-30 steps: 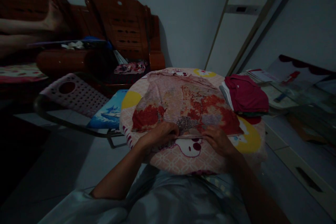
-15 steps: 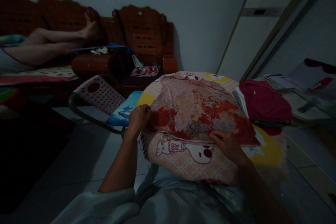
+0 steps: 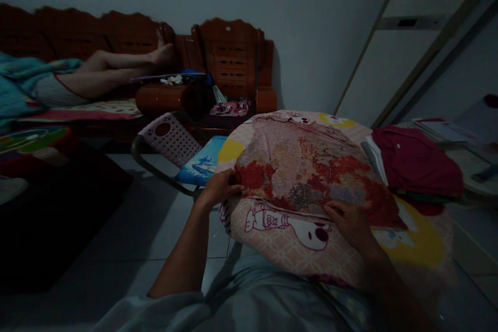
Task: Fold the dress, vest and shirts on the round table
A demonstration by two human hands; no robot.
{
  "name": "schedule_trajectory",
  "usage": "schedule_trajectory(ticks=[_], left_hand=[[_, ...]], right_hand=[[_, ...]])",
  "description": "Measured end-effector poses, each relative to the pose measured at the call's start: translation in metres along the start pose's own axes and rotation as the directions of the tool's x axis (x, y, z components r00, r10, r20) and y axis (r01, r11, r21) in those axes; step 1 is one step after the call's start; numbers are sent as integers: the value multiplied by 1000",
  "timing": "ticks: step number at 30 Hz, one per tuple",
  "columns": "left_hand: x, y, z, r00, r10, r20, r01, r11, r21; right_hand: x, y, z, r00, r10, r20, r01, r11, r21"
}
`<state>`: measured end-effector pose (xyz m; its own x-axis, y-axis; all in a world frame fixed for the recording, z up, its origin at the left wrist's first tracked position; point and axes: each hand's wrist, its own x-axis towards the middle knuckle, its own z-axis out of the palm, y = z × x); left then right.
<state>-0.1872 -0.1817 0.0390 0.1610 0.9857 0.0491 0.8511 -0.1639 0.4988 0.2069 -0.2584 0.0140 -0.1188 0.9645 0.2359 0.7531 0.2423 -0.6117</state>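
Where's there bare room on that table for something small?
Bare tablecloth borders the patterned garment: a patch between the garment's near side and the cloth's near edge, a narrower strip behind. It's crowded rightward, where folded clothes sit close beside, and at the near side, by the left hand and right hand.

Pinkish garment (image 3: 286, 163), rust-red and grey blotches heaviest toward its near edge; spread flat, lightly creased, on a patterned cloth (image 3: 268, 244)

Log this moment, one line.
left hand: at spread patterned top, left corner; right hand: at its near edge; folded maroon garment: right side
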Motion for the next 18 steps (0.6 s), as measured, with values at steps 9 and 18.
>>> schedule_trajectory(ticks=[9,18], left_hand=[[2,-1,20,995,-57,-84,-12,758,-652],[-21,-9,-16,999,-46,23,50,970,-240]], right_hand=[[0,3,2,999,-22,-24,22,1000,5],[-2,3,3,999,-24,43,23,999,33]])
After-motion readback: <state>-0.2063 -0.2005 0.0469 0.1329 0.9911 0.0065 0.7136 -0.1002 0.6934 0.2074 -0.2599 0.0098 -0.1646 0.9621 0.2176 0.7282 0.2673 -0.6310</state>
